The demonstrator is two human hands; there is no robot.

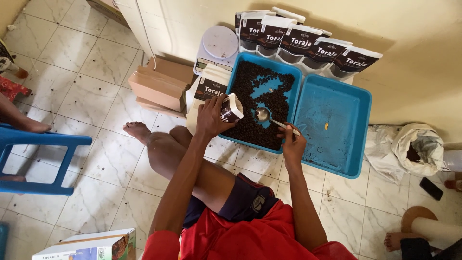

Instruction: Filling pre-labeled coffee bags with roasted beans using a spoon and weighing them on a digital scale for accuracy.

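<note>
The right hand [293, 144] is gripping a metal spoon [265, 115] above the bean-filled blue tray [293, 77]. The left hand [209, 118] is clasping a dark, white-topped pouch [231, 108], tilted open-mouthed at the tray's left edge. Beyond the tray, filled pouches [308, 43] are standing.

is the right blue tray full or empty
Nearly empty: the right blue tray shows bare blue bottom with only specks, while the left tray beside it holds a pile of dark beans.
</note>
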